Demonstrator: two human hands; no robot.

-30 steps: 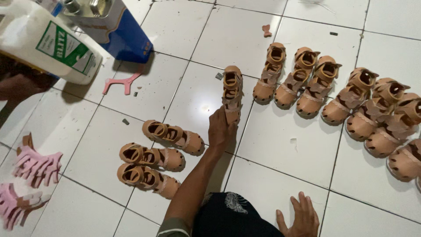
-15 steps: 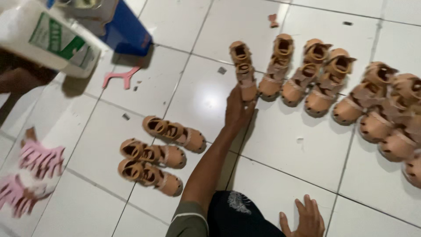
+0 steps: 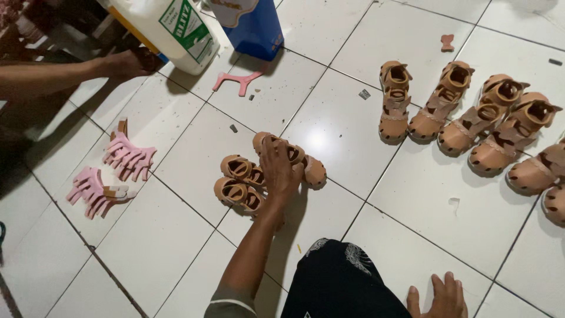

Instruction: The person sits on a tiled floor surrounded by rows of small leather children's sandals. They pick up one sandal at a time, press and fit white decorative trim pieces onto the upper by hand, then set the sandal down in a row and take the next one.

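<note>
Three tan children's sandals lie side by side on the white tiled floor (image 3: 176, 247). My left hand (image 3: 279, 174) reaches down onto them, its fingers curled over the farthest tan sandal (image 3: 313, 172). The two nearer sandals (image 3: 235, 179) sit just left of my palm. At the bottom right my right hand (image 3: 438, 297) rests flat on the floor, fingers apart, holding nothing. A row of finished tan sandals (image 3: 394, 112) runs along the right side.
Another person's hand (image 3: 126, 63) reaches in at the top left beside a white plastic jug (image 3: 170, 26) and a blue box (image 3: 256, 26). Pink cut strap pieces (image 3: 126, 156) lie at the left, with a single pink strap (image 3: 235, 81) near the box. My black-clad knee (image 3: 347, 282) fills the bottom.
My left hand has left the sandal it set at the left end of the row and drawn back onto the three sandals nearer me. The view has shifted left.
</note>
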